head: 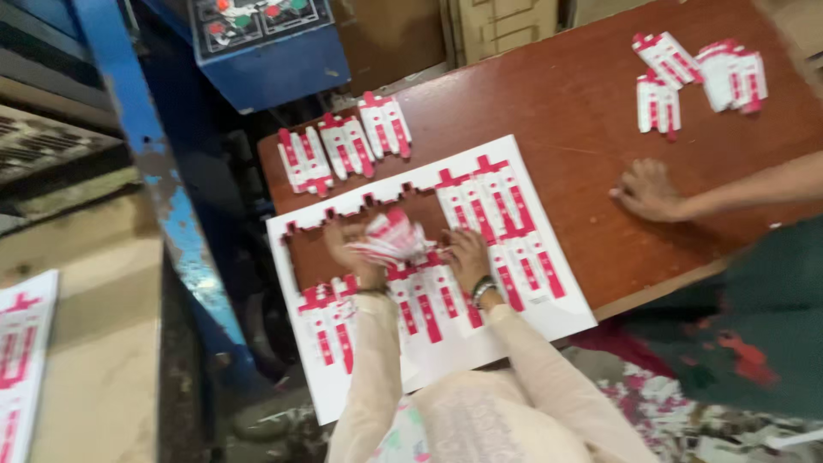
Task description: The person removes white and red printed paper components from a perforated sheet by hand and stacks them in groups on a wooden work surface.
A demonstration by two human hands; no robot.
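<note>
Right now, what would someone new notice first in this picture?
First the big white die-cut sheet of red-and-white blanks on the brown table, where the left hand lifts a loose blank and the right hand presses the sheet. Punched-out stacks lie behind; another person's hand rests at right.

— Sheet material? 
— The printed sheet (549, 296) is thin white card, matt, with red and pink print; the punched blanks (345, 147) beside it are the same stock. The bundle (390, 238) in the left hand (347, 249) is crumpled card.

— Work surface? 
— The table (566, 111) is reddish-brown wood, smooth, low sheen, lightly scuffed.

— Machinery? 
— The machine frame (146, 146) is blue painted metal, chipped and worn.

— Clothing? 
— The sleeves (549, 377) are pale woven cloth, matt.
</note>
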